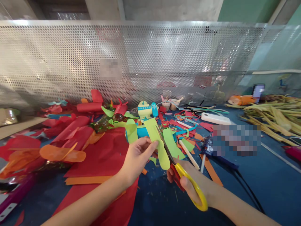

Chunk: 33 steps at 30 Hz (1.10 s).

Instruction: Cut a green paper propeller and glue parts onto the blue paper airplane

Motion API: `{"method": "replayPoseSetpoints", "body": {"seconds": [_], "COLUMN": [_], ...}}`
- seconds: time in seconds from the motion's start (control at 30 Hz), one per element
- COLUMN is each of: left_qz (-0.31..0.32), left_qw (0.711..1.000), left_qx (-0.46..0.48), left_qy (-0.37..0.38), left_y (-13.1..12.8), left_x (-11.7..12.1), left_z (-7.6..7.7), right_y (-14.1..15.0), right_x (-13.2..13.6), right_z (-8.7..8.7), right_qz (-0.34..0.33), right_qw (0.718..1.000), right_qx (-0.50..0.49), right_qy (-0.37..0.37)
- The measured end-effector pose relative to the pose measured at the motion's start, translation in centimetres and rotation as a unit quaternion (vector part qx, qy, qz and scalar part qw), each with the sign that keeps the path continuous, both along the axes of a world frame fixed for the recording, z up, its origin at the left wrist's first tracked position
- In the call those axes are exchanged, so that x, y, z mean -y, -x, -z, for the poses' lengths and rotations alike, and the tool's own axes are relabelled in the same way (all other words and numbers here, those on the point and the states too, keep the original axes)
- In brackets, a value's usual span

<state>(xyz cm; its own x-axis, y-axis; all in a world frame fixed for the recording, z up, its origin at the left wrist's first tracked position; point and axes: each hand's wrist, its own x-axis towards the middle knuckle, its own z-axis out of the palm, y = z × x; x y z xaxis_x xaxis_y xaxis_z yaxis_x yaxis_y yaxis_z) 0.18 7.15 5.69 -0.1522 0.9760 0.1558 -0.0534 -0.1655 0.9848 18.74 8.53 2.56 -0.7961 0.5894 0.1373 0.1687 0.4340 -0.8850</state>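
Note:
My left hand (141, 154) pinches a strip of lime-green paper (164, 157) between thumb and fingers; the strip's near end is rounded. My right hand (188, 179) grips scissors (194, 188) with yellow and red handles, thumb through the yellow loop. The dark blades lie along the right edge of the strip. Just beyond the blades is another lime-green paper piece (172, 142). Behind my left hand stands a cream and blue paper-wrapped roll (144, 110) with star decorations. Large red paper sheets (101, 153) lie under and left of my left forearm.
Red and orange paper shapes (63, 152) pile up at left. Colourful scraps and a glue stick (189, 154) lie beyond my right hand, near a white bar-shaped object (215, 118). A perforated metal panel (150, 53) closes the back; dry stalks (279, 117) lie at right.

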Motion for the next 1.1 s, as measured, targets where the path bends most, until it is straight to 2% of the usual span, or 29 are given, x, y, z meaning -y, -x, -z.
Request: {"method": "replayPoseSetpoints", "body": {"seconds": [0.33, 0.6, 0.87, 1.1], "left_qz": [0.011, 0.019, 0.029, 0.036], "left_qw": [1.0, 1.0, 0.999, 0.999], "left_qx": [-0.008, -0.005, -0.001, -0.002], "left_qy": [-0.006, -0.011, -0.016, -0.018], "left_y": [0.0, 0.0, 0.0, 0.0], "left_x": [0.1, 0.1, 0.1, -0.1], "left_z": [0.2, 0.2, 0.5, 0.5], "right_y": [0.2, 0.1, 0.2, 0.4], "right_x": [0.0, -0.2, -0.1, 0.0], "right_z": [-0.4, 0.1, 0.0, 0.9], "right_qz": [0.015, 0.025, 0.023, 0.05], "right_qw": [0.998, 0.995, 0.995, 0.996], "right_qx": [-0.008, -0.001, -0.014, -0.04], "right_qy": [-0.055, -0.097, -0.093, -0.068]}}
